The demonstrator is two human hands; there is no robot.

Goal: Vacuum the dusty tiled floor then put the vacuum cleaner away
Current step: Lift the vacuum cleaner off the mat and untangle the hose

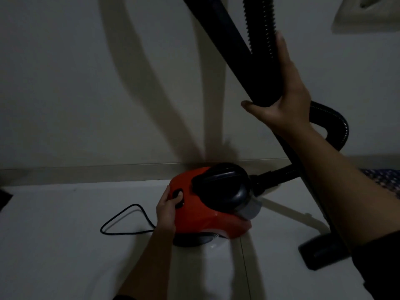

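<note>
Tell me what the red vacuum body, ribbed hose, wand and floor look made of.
The vacuum body: glossy moulded plastic, judging by highlights on its red shell.
The ribbed hose: probably flexible black plastic; its close corrugations curve in a loop.
The wand: smooth matte black tube, plastic or painted metal; unclear.
The floor: likely glazed tile; pale, faintly reflective, with a thin joint line.

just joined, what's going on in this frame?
A person's right hand grips the black wand, with the ribbed hose running beside it. The left hand is on the rear of the red canister vacuum, thumb at a dark button. The canister sits on the tiled floor by the wall. The floor head rests on the tiles, and the power cord lies looped loose.
</note>
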